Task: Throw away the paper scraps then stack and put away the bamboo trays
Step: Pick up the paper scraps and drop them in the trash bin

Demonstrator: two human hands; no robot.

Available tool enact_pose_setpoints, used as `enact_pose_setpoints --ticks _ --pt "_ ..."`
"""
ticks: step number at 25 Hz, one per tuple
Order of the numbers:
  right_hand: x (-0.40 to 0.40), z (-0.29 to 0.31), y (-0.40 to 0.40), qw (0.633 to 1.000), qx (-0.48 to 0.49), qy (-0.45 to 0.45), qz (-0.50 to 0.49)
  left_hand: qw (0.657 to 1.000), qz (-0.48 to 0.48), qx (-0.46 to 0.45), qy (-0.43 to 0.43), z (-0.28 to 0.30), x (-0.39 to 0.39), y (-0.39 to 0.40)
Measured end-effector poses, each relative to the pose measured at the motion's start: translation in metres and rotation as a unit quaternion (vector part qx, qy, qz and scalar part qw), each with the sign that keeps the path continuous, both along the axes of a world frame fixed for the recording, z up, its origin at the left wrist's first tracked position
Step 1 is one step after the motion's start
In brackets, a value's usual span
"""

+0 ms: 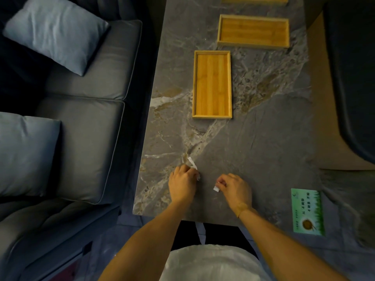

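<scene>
My left hand [183, 184] rests on the near part of the grey marble table [253, 142], fingers closed on white paper scraps [192, 163] that stick out past the fingertips. My right hand [233, 188] pinches another small white paper scrap [216, 188] just to the right. Three bamboo trays lie further up the table: a narrow one [212, 84] set lengthwise, a wider one [253, 31] behind it to the right, and a third [254, 0] cut off by the top edge. All three look empty.
A grey sofa [81, 118] with blue-grey cushions [54, 31] runs along the table's left side. A green printed packet [307, 212] lies at the right, near the table's corner. A dark seat [353, 78] stands at the far right.
</scene>
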State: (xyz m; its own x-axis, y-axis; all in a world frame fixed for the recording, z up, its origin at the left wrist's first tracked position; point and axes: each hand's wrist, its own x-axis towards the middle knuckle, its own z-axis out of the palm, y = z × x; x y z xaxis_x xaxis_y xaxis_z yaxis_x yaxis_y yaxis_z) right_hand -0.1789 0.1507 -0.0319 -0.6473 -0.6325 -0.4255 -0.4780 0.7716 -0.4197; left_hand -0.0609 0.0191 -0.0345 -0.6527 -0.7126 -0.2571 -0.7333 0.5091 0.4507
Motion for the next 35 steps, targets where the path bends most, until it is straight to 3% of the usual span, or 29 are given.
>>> enact_pose_setpoints --ticks 5,10,15,21,24,28,35 --pt "-0.005 0.002 0.003 1.0 0.012 -0.024 -0.003 0.991 0.08 0.07 0.078 0.003 0.015 -0.008" --pt "-0.003 0.005 -0.007 0.999 -0.011 -0.04 -0.011 0.977 0.152 0.124 0.086 0.004 0.022 -0.017" --pt "0.003 0.007 -0.015 0.999 -0.026 -0.047 -0.009 0.989 0.049 0.14 0.0 0.005 0.01 -0.028" --pt "0.011 0.003 0.001 0.998 -0.013 -0.048 -0.046 0.992 -0.111 0.007 -0.066 0.001 -0.012 -0.035" --pt "0.014 0.006 0.01 0.996 -0.006 -0.046 -0.078 0.992 -0.103 -0.023 -0.07 -0.003 -0.008 -0.029" --pt "0.012 0.028 0.019 0.986 -0.028 -0.049 -0.16 0.986 -0.011 0.157 -0.052 0.011 -0.01 -0.041" --pt "0.012 0.074 0.058 0.954 -0.125 -0.032 -0.269 0.95 -0.144 0.262 0.085 0.062 -0.033 -0.031"
